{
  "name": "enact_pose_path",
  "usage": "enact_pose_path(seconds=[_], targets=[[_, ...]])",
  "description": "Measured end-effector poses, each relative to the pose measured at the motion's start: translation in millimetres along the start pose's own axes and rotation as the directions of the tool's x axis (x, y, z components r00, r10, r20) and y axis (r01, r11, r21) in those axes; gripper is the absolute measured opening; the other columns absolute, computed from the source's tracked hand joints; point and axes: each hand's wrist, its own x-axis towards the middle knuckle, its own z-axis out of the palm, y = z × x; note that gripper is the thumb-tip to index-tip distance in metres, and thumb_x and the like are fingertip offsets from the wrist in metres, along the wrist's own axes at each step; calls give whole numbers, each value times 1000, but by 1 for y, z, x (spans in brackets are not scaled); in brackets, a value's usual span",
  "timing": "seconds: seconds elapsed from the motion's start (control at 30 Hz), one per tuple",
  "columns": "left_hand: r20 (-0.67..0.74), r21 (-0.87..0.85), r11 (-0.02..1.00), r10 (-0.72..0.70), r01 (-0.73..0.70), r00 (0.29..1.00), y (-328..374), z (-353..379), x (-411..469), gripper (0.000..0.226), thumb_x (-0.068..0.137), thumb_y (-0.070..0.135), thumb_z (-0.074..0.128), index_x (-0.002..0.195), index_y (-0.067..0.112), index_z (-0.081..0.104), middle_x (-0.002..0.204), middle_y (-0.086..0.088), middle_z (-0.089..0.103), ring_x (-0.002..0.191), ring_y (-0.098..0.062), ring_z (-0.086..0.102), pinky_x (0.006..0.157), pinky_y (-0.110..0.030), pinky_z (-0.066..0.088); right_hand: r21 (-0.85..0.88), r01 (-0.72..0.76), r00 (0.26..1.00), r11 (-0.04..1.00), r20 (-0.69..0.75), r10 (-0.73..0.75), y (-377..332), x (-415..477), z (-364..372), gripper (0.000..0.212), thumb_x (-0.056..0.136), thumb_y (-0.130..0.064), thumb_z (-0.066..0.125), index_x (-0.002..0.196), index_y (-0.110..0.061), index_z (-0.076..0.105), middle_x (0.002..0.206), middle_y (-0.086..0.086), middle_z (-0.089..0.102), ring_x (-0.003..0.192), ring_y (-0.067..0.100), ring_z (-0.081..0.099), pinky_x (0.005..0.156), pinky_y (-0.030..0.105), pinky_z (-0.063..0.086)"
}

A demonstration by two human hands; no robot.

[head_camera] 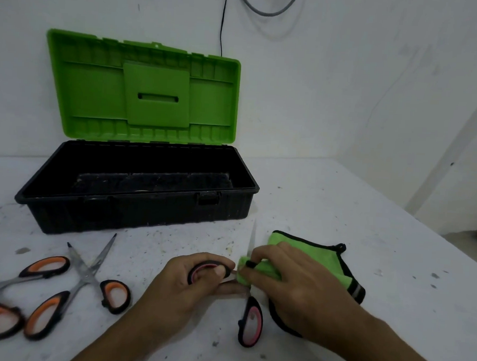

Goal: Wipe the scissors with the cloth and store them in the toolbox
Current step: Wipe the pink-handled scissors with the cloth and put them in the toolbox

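The pink-handled scissors (251, 303) are off the tabletop (342, 198) and spread wide, right in front of the person. The left hand (189, 282) is curled round one handle loop, with the thumb lying across it. The other loop hangs down toward 6 o'clock, and one blade points up toward 12 o'clock, at the toolbox.

The right hand (297, 292) pinches a fold of the green cloth (320, 258) between thumb and fingertips. It presses the fold against the scissors close to the pivot, just beside the left thumb. The rest of the cloth, edged in black, lies bunched on the tabletop under and beyond that hand, out toward 2 o'clock.

The toolbox (135, 210) sits at 11 o'clock from the hands, near the wall. Its green lid (145, 91) stands open and upright behind the black tub.

Two pairs of orange-handled scissors lie at 9 o'clock from the hands. The nearer pair (86, 273) is open in an X with its tips toward the toolbox. The farther pair (45, 266) is blurred and runs off the left edge, so I cannot tell how its blades lie.
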Motion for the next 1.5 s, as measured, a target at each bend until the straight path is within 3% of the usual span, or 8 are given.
enact_pose_path(seconds=[0.23,0.47,0.7,0.87,1.03,1.17,1.33,1.5], targets=[[17,-27,1000,-1,1,1000,1,-2,0,18,96,5,53,105,1,67,101,-20,74,93,-25,75,83,-21,57,-35,-160,987,986,-20,160,19,21,10,46,68,-2,80,110,-18,70,100,6,62,82,20,56,61,22,32],[-30,-48,999,-2,1,1000,3,-3,0,17,93,11,55,102,7,69,94,-11,78,92,-22,75,93,-34,51,213,-390,886,896,-177,428,20,33,2,33,97,-32,46,109,-17,72,96,7,61,83,24,58,50,38,51],[29,-12,1000,-18,18,999,1,-2,0,18,96,6,52,105,3,68,97,-15,77,92,-23,75,86,-23,57,8,-297,955,955,-14,297,18,30,8,30,75,-6,79,104,-15,74,93,8,63,77,24,60,47,24,39],[25,-44,999,-10,11,1000,1,-3,-1,18,95,7,53,104,3,68,97,-18,76,94,-24,75,90,-28,57,141,-410,885,901,-178,430,23,35,4,20,92,-21,61,107,-15,73,95,7,62,82,24,60,49,31,48],[33,-31,999,-20,21,999,3,-2,0,17,95,8,53,103,4,69,98,-15,76,92,-23,75,85,-22,57,81,-369,926,926,-52,373,24,33,3,25,91,-26,55,105,-16,74,93,5,62,80,23,60,46,29,44],[29,1,999,-36,36,999,4,0,-1,18,97,10,53,105,8,69,95,-9,78,93,-18,75,89,-24,55,186,-522,835,833,-88,543,32,32,-2,38,98,-37,41,108,-16,71,92,4,65,84,22,59,63,36,52],[21,-9,1000,-25,25,999,4,-1,-2,18,96,7,52,103,5,69,94,-11,78,91,-20,76,80,-18,56,451,-658,722,604,147,677,22,39,-12,24,99,-35,48,103,-25,69,90,-10,70,79,9,62,67,12,44],[39,-11,1000,-12,12,999,5,-1,-2,17,95,8,53,101,4,69,91,-7,79,89,-21,76,75,-15,55,566,-756,597,329,388,703,24,43,-19,25,98,-44,48,99,-27,65,85,-5,71,78,18,67,74,34,53]])
